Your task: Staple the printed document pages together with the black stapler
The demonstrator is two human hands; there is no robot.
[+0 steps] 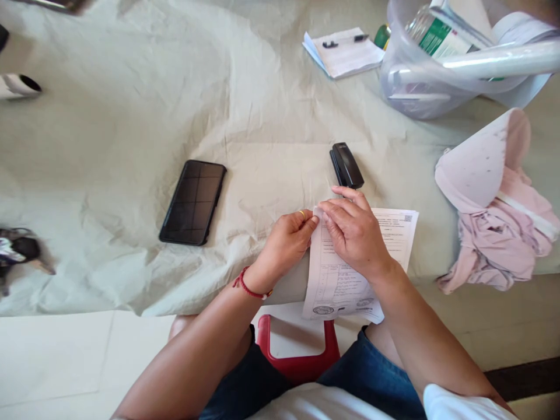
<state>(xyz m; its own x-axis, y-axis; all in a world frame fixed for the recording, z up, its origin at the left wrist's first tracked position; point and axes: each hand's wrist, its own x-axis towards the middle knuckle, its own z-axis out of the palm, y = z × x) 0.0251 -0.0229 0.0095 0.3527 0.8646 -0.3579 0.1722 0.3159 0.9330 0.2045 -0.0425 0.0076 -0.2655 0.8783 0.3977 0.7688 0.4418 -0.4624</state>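
Observation:
A printed paper form (396, 233) lies at the near edge of the cloth-covered table (131, 128), its lower end hanging over the edge. My left hand (286, 242), with a ring and a red wrist cord, pinches the form's top left corner. My right hand (352, 230) rests on the form with fingers pressed at the same corner. A black stapler (345, 165) lies just beyond my fingertips, apart from them.
A black phone (193, 202) lies face up to the left. A pink cloth with a white cone (494, 192) sits at the right. Farther back are a notepad with a pen (345, 51) and a clear plastic bin (420, 81) holding bottles and rolls. A red stool (297, 361) shows between my legs.

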